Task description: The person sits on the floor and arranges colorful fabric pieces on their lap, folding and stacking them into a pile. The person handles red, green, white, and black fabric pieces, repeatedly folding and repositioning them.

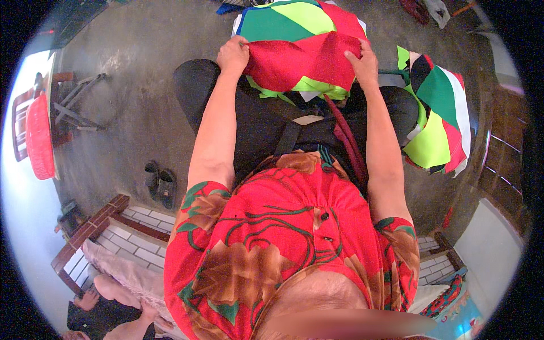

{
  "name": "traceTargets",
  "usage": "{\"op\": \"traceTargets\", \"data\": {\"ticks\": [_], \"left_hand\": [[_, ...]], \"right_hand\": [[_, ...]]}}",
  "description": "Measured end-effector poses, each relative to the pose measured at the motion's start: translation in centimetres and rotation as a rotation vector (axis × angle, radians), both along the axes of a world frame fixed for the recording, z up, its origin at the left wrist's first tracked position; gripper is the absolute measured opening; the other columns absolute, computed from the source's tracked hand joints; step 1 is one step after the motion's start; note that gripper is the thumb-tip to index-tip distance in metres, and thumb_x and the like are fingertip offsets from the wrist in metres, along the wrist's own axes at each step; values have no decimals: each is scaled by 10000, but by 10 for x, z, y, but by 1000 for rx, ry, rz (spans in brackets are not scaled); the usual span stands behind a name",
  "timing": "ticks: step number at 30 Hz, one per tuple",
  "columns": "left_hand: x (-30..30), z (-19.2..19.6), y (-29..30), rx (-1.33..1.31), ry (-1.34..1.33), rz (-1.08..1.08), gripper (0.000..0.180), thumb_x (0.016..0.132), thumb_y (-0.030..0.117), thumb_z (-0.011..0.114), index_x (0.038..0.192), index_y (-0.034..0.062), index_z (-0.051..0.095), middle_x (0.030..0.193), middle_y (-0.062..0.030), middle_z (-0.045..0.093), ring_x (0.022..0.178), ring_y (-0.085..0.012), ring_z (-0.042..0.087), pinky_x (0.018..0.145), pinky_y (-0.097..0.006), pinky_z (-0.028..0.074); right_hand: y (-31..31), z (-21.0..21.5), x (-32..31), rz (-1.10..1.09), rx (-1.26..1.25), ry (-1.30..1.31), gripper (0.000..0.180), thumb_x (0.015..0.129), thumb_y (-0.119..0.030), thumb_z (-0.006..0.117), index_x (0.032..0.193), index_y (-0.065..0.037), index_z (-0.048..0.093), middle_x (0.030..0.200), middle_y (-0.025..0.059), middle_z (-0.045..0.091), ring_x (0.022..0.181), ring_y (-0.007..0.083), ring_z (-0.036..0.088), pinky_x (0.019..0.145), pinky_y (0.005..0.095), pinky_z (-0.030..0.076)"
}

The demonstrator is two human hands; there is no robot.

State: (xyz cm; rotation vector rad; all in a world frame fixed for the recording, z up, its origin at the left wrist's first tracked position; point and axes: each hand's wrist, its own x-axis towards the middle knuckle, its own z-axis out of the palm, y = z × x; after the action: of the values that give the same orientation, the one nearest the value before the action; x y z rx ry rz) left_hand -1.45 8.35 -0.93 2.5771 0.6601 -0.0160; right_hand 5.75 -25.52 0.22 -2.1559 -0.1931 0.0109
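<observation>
A red piece of cloth [300, 59] is stretched between my two hands above my lap. Its left corner is pinched in my left hand [233, 55], the fingers closed at the edge. At the opposite edge, my right hand [364, 63] grips the cloth, the thumb in front and the other fingers partly hidden. Under and beyond the red piece lies a layered pile of fabric, with green cloth [275, 26] and lime cloth [309, 15] showing at the far side. More lime scraps stick out beneath its near edge.
A second pile of colored fabric pieces [436, 113] lies to my right. On the left are a folding metal stand [79, 107], a red plastic object [39, 136] and dark shoes [161, 184] on the grey floor [136, 113]. Another person's arm [119, 289] shows at lower left.
</observation>
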Motion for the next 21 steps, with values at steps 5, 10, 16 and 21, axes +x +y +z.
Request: {"op": "traceTargets", "data": {"ticks": [5, 10, 16, 21], "left_hand": [[-1, 4, 0, 77, -250, 70, 334, 757, 183, 699, 1070, 137, 591, 1074, -113, 596, 1021, -326, 559, 856, -443, 448], [-1, 11, -13, 155, -364, 27, 420, 732, 149, 706, 1121, 125, 548, 1137, -120, 537, 1088, -338, 499, 906, -460, 396], [-6, 14, -20, 234, -388, -74, 442, 713, 140, 719, 1117, 118, 540, 1173, -137, 505, 1104, -328, 487, 908, -455, 400], [-2, 1, -8, 209, 0, 146, 557, 688, 360, 769, 1154, 132, 565, 1175, -123, 548, 1131, -328, 511, 915, -524, 419]], "right_hand": [[0, 2, 1, -177, -73, -104, 418, 767, -116, 682, 1164, -78, 556, 1108, 148, 606, 1001, 307, 599, 877, 390, 474], [-3, 4, -6, -112, -313, -357, 341, 774, -122, 661, 1105, -123, 578, 1050, 119, 572, 1017, 321, 539, 893, 414, 450], [15, 25, -25, -47, -497, -224, 313, 785, -173, 657, 1086, -163, 570, 1070, 116, 542, 1032, 328, 527, 855, 450, 467], [-17, 13, -12, -221, -503, 42, 467, 768, -354, 676, 1144, -110, 543, 1132, 147, 572, 1036, 362, 567, 854, 462, 477]]}}
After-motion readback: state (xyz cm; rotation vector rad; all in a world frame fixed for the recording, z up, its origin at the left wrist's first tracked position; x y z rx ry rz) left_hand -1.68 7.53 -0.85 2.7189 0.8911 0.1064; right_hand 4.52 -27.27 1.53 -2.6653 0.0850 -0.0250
